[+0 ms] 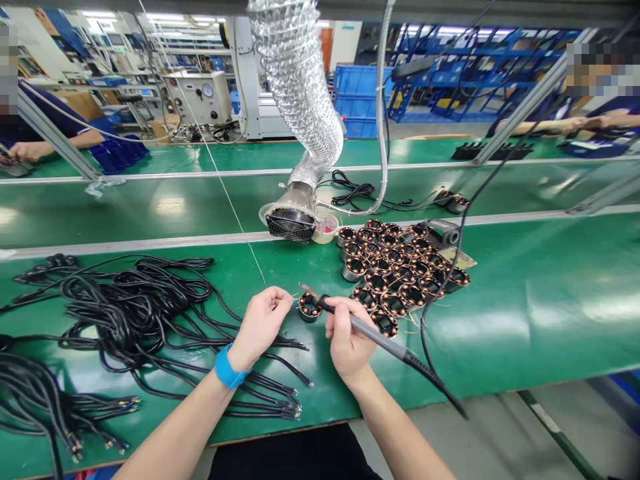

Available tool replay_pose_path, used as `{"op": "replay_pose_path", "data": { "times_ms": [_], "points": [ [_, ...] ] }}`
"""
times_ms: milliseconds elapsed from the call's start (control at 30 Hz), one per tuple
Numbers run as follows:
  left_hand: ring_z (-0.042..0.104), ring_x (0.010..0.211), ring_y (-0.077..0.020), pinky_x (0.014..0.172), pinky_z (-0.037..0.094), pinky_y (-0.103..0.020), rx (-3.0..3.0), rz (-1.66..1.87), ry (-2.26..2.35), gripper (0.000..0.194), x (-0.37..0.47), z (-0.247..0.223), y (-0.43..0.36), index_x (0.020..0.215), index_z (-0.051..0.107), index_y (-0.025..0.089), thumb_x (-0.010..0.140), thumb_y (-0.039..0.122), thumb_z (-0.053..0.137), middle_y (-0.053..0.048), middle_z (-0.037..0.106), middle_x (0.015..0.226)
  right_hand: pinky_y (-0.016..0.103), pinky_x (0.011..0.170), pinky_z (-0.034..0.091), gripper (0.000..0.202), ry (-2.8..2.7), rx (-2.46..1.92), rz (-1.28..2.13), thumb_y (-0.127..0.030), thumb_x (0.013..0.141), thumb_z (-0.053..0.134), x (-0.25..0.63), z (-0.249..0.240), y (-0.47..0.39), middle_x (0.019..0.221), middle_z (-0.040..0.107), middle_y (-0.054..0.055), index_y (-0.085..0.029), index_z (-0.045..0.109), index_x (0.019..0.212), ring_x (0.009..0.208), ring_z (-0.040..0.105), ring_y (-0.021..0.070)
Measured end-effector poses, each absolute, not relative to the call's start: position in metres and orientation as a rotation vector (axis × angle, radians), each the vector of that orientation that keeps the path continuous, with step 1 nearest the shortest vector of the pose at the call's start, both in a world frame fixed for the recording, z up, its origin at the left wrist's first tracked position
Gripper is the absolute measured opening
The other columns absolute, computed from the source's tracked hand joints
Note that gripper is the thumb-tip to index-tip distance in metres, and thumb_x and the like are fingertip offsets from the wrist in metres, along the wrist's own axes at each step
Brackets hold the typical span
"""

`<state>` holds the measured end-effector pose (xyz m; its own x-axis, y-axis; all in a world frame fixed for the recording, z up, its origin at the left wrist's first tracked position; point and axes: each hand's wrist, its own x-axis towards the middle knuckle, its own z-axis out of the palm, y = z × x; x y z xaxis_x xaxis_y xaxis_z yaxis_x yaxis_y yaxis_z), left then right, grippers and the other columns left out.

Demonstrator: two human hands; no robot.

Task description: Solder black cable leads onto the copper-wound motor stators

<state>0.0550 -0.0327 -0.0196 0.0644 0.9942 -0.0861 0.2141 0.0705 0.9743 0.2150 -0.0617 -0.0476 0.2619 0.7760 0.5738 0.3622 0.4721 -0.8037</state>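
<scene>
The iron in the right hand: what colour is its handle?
The handle looks grey where uncovered, seen in the head view.

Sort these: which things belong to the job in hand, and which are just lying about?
Seemingly in the job:
soldering iron, in the right hand
thin wire running down to the left hand
copper-wound ring between the hands
clustered rings
black cables
fan-ended duct

Apparently just about:
blue crates
gauge box
crumpled plastic

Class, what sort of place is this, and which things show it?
Probably an electrical assembly workshop: copper-wound rings cluster on a green bench, a silver duct hangs above, and the right hand holds a soldering iron.
</scene>
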Motion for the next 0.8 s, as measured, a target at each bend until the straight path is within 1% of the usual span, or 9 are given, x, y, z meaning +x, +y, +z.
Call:
{"op": "replay_pose_path", "data": {
  "times_ms": [100,200,267,400,500,600,800],
  "points": [
    [0.057,0.072,-0.0151,0.067,0.04,-0.024,1.335,0.998,1.335,0.025,0.055,-0.019,-0.033,0.079,0.063,0.015,0.085,0.038,0.06,-0.002,0.066,0.076,0.029,0.069,0.056,0.022,-1.407,-1.064,0.395,-0.018,0.096,0.049,0.211,-0.041,-0.058,0.069,0.063,-0.002,-0.022,0.066,0.111,0.06,0.062,0.0123],
    [0.058,0.073,-0.0158,0.068,0.041,-0.024,1.341,1.002,1.325,0.025,0.055,-0.019,-0.033,0.078,0.063,0.015,0.085,0.039,0.06,-0.003,0.066,0.076,0.031,0.078,0.057,0.027,-1.482,-1.023,0.341,-0.015,0.094,0.053,0.207,-0.037,-0.051,0.088,0.065,0.003,-0.024,0.064,0.117,0.078,0.065,0.0145],
    [0.058,0.073,-0.0159,0.069,0.042,-0.025,1.348,1.004,1.314,0.024,0.056,-0.018,-0.033,0.078,0.063,0.015,0.085,0.039,0.06,-0.002,0.065,0.076,0.032,0.084,0.057,0.032,-1.52,-1.028,0.333,-0.015,0.094,0.054,0.204,-0.037,-0.048,0.1,0.062,0.005,-0.027,0.061,0.123,0.088,0.066,0.0154],
    [0.053,0.069,-0.0138,0.065,0.041,-0.023,1.348,1.004,1.287,0.024,0.057,-0.016,-0.034,0.077,0.061,0.016,0.085,0.038,0.061,-0.001,0.061,0.073,0.032,0.092,0.056,0.047,-1.619,-1.019,0.399,-0.011,0.093,0.054,0.201,-0.04,-0.044,0.108,0.057,0.005,-0.032,0.051,0.135,0.095,0.066,0.0145],
    [0.048,0.062,-0.0112,0.059,0.038,-0.022,1.303,0.998,1.27,0.025,0.057,-0.013,-0.036,0.078,0.06,0.015,0.085,0.039,0.062,0.001,0.058,0.071,0.029,0.092,0.056,0.051,-1.668,-0.992,0.395,-0.007,0.093,0.05,0.199,-0.041,-0.043,0.11,0.054,0.004,-0.033,0.049,0.137,0.095,0.065,0.0134],
    [0.043,0.056,-0.0093,0.055,0.035,-0.022,1.29,0.994,1.246,0.026,0.056,-0.012,-0.036,0.079,0.059,0.016,0.086,0.041,0.061,0.002,0.056,0.069,0.029,0.091,0.055,0.049,-1.713,-0.979,0.347,-0.005,0.094,0.049,0.197,-0.042,-0.042,0.11,0.053,0.004,-0.033,0.05,0.135,0.096,0.064,0.0131],
    [0.042,0.053,-0.0107,0.05,0.032,-0.023,1.44,0.868,1.198,0.032,0.046,-0.007,-0.033,0.087,0.067,0.016,0.088,0.047,0.058,0.001,0.057,0.066,0.029,0.084,0.057,0.044,-1.734,-0.982,0.275,-0.008,0.095,0.048,0.198,-0.043,-0.043,0.107,0.051,0.004,-0.032,0.053,0.131,0.089,0.063,0.0131]
  ]
}}
